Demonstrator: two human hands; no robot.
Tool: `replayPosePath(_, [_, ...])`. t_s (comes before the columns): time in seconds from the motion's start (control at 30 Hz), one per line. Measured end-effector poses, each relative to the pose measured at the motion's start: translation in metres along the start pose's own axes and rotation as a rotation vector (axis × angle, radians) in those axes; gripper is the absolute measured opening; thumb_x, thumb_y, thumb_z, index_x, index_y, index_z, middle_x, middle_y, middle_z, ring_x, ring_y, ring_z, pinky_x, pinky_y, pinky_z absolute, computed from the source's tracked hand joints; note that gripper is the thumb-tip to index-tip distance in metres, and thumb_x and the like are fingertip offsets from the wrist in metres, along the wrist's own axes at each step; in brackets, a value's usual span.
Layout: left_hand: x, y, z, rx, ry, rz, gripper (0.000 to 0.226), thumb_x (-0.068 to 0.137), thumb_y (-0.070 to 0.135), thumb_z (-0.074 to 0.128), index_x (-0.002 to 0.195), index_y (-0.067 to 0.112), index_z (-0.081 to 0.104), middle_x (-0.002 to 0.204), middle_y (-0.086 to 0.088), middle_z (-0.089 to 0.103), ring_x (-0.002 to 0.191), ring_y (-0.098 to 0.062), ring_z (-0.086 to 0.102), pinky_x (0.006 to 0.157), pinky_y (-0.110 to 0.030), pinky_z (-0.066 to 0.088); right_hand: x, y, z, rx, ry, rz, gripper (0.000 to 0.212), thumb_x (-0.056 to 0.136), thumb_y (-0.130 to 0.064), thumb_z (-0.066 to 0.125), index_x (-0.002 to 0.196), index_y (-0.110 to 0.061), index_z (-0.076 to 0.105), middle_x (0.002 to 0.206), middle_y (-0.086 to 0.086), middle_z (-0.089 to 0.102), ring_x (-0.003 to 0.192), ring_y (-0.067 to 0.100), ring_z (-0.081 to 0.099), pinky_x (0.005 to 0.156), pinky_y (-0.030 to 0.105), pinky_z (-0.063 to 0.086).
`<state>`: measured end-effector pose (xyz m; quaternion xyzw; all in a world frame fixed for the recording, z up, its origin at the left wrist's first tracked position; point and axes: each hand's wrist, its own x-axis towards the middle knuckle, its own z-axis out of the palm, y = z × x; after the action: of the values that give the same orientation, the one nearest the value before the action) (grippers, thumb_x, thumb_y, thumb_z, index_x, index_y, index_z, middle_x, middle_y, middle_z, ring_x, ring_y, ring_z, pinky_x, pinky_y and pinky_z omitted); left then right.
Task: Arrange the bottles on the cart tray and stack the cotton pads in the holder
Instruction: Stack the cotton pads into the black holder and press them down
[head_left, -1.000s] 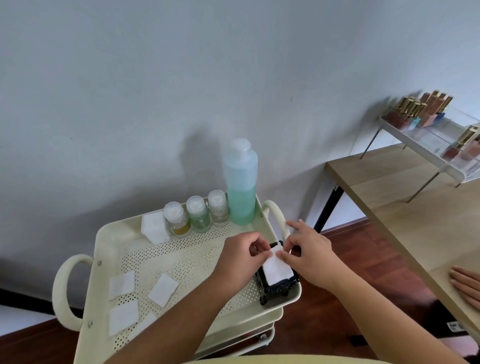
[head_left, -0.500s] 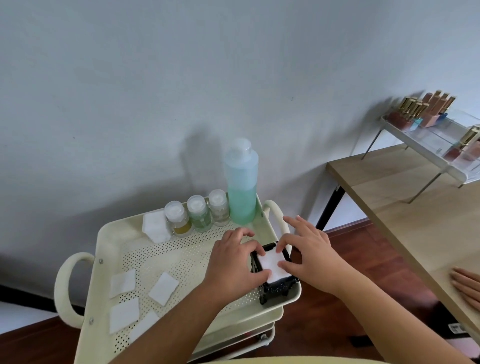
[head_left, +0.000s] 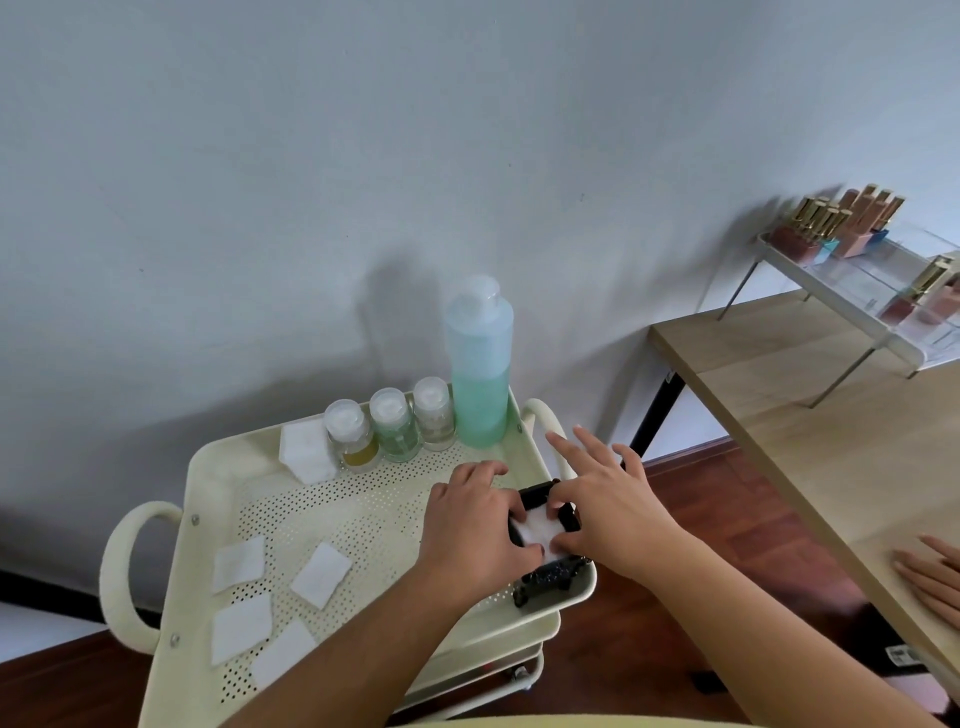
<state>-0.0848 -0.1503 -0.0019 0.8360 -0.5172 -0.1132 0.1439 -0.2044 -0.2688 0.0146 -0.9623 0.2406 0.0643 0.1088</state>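
The cotton pad (head_left: 537, 530), pinched in the air over the holder (head_left: 550, 584) a second ago, now lies flat inside it, face up. It is roughly square, with no real long axis, and its edges sit in line with the holder's walls. The holder opens upward, its longer side along the right rim of the cart tray (head_left: 208, 467).

The left hand (head_left: 478, 525) curls its fingers against the holder's left wall, thumb on the pad. The right hand (head_left: 613, 514) presses with its thumb, the other fingers spread wide. That likely counts as one pad stacked.

Five loose pads (head_left: 319, 574) wait on the tray. The bottles (head_left: 395, 431) stand in a row at the back.
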Motion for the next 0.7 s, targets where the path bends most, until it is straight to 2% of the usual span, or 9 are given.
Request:
replayPosePath(0.13, [-0.001, -0.003, -0.003, -0.085, 0.033, 0.020, 0.037, 0.065, 0.059, 0.062, 0.093, 0.034, 0.066, 0.133, 0.017, 0.045, 0.126, -0.007, 0.034, 0.099, -0.032, 0.028, -0.003, 0.003, -0.008, 0.154, 0.030, 0.010, 0.020, 0.074, -0.041, 0.071, 0.085, -0.032, 0.057, 0.157, -0.007, 0.014, 0.146, 0.017, 0.004, 0.114, 0.045, 0.011])
replayPosePath(0.23, [-0.004, -0.009, -0.013, -0.212, 0.116, 0.014, 0.028, 0.066, 0.056, 0.062, 0.084, 0.035, 0.063, 0.122, 0.019, 0.050, 0.116, -0.004, 0.041, 0.094, -0.029, 0.032, -0.005, 0.005, -0.024, 0.339, 0.122, 0.028, 0.023, 0.078, -0.027, 0.069, 0.076, -0.032, 0.046, 0.149, -0.009, 0.032, 0.139, 0.017, 0.025, 0.109, 0.041, 0.025])
replayPosePath(0.3, [-0.007, -0.020, -0.022, -0.268, 0.175, -0.014, 0.024, 0.067, 0.053, 0.065, 0.083, 0.036, 0.062, 0.113, 0.022, 0.050, 0.110, -0.001, 0.042, 0.091, -0.027, 0.034, -0.003, 0.002, -0.031, 0.402, 0.208, 0.014, 0.026, 0.080, -0.016, 0.065, 0.074, -0.030, 0.044, 0.141, -0.009, 0.043, 0.131, 0.015, 0.036, 0.102, 0.033, 0.032])
replayPosePath(0.43, [-0.016, -0.055, -0.040, -0.280, 0.248, -0.116, 0.016, 0.072, 0.040, 0.071, 0.085, 0.035, 0.062, 0.104, 0.022, 0.051, 0.101, 0.000, 0.044, 0.085, -0.025, 0.037, 0.007, -0.024, -0.039, 0.499, 0.295, -0.064, 0.022, 0.082, -0.011, 0.063, 0.078, -0.026, 0.047, 0.120, -0.008, 0.058, 0.116, 0.008, 0.048, 0.084, 0.014, 0.027])
replayPosePath(0.57, [-0.039, -0.105, -0.052, -0.293, 0.249, -0.275, 0.013, 0.075, 0.031, 0.071, 0.085, 0.034, 0.062, 0.101, 0.016, 0.057, 0.097, -0.003, 0.050, 0.082, -0.026, 0.040, 0.022, -0.086, -0.024, 0.568, 0.239, -0.208, 0.011, 0.082, -0.023, 0.064, 0.086, -0.026, 0.053, 0.103, -0.008, 0.062, 0.099, 0.009, 0.053, 0.082, 0.021, 0.039])
replayPosePath(0.7, [-0.078, -0.152, -0.044, -0.334, 0.140, -0.430, 0.018, 0.077, 0.026, 0.071, 0.087, 0.036, 0.060, 0.097, 0.013, 0.057, 0.093, -0.006, 0.053, 0.078, -0.021, 0.037, 0.031, -0.143, 0.025, 0.579, 0.023, -0.294, 0.009, 0.084, -0.032, 0.061, 0.091, -0.030, 0.055, 0.097, -0.014, 0.059, 0.095, 0.005, 0.052, 0.082, 0.022, 0.040])
